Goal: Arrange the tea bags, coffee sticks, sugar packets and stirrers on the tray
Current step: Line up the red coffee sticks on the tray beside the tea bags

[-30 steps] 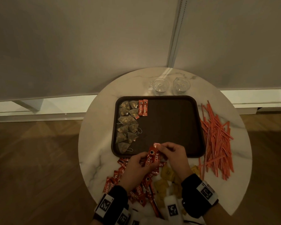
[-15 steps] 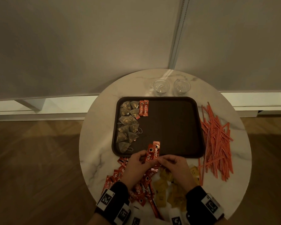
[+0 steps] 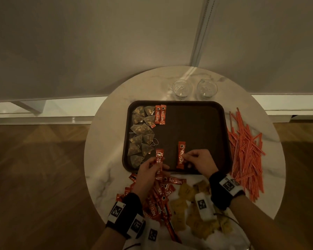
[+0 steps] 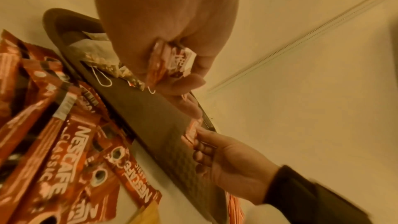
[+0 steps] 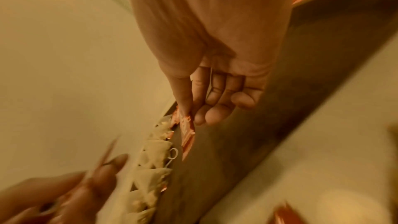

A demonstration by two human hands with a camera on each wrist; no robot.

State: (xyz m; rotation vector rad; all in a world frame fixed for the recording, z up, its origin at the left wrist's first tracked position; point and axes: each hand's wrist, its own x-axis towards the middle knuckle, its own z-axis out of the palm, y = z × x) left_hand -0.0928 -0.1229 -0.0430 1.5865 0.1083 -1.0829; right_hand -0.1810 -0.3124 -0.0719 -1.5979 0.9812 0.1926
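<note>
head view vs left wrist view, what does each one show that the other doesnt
Only the head view shows the two clear glasses, the scattered red stirrers, the yellow sugar packets and the two red coffee sticks already laid at the tray's far edge.

Only the left wrist view shows the inside of the left hand, its grip curled round a crumpled red coffee stick.

Both show the dark brown tray, the pyramid tea bags, the loose coffee sticks on the marble table, and the right hand pinching another coffee stick.
</note>
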